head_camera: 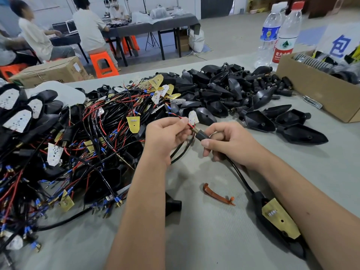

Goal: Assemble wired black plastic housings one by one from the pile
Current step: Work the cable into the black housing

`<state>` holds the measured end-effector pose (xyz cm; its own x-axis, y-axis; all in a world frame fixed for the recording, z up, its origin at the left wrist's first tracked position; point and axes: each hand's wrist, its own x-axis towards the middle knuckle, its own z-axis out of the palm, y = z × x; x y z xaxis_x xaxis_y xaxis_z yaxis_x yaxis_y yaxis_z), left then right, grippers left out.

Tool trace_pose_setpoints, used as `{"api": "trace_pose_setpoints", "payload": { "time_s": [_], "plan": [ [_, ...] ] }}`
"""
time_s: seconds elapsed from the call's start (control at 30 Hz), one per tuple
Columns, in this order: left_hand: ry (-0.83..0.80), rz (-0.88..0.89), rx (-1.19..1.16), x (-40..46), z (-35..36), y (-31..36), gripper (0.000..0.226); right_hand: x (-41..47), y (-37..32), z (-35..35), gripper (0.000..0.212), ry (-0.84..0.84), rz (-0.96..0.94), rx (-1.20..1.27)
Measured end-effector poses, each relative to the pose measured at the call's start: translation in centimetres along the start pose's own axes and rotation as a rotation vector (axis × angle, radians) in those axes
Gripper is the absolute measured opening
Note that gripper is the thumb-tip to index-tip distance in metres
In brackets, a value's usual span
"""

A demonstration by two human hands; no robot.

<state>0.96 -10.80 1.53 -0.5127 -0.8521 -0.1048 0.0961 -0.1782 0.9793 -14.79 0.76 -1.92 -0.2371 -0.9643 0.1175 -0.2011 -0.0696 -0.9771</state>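
Note:
My left hand (165, 136) pinches thin red and black wires (187, 122) that end in a small white circuit board (193, 117). My right hand (228, 143) grips a short black sleeve (201, 135) with a brass tip, through which those wires pass. A black cable (238, 172) runs from the sleeve under my right wrist to a black housing (272, 221) holding a yellow board, lying by my right forearm. A pile of wired boards (78, 133) covers the left of the table. Empty black housings (224, 90) are heaped behind my hands.
An orange-brown plastic strip (218, 196) lies on the grey table (194, 240) between my forearms. A cardboard box (315, 88) of parts stands at the right, two water bottles (280, 34) behind it. People sit at a far table (155, 26) on orange stools.

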Motion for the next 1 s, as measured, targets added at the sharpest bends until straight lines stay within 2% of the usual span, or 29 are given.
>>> {"api": "trace_pose_setpoints", "payload": {
  "time_s": [0.17, 0.33, 0.43, 0.53, 0.7, 0.9, 1.0],
  "plan": [
    [0.089, 0.106, -0.080, 0.5, -0.8, 0.6, 0.012, -0.3, -0.6, -0.4, 0.015, -0.061, 0.025, 0.048],
    [-0.049, 0.135, -0.093, 0.2, -0.2, 0.5, 0.019, -0.4, -0.7, -0.7, 0.012, -0.107, 0.034, 0.128],
    [-0.112, 0.116, -0.056, 0.0, 0.5, 0.4, 0.029, -0.2, -0.4, -0.7, 0.035, -0.151, 0.014, 0.129],
    [-0.022, 0.132, -0.051, 0.1, 0.9, 0.2, 0.022, 0.0, -0.2, -0.7, 0.027, -0.153, 0.002, 0.088],
    [0.115, 0.240, -0.052, 0.0, 1.7, 0.0, 0.013, 0.3, -0.2, 0.1, 0.024, -0.110, 0.011, 0.087],
    [-0.028, 0.211, 0.087, 0.0, 1.7, -0.3, 0.012, 0.4, 0.4, 0.4, 0.030, 0.006, 0.009, 0.085],
    [-0.022, 0.243, 0.110, 0.2, 1.3, 0.0, 0.013, 0.4, 0.4, 0.6, 0.035, 0.004, -0.009, 0.030]
  ]
}}
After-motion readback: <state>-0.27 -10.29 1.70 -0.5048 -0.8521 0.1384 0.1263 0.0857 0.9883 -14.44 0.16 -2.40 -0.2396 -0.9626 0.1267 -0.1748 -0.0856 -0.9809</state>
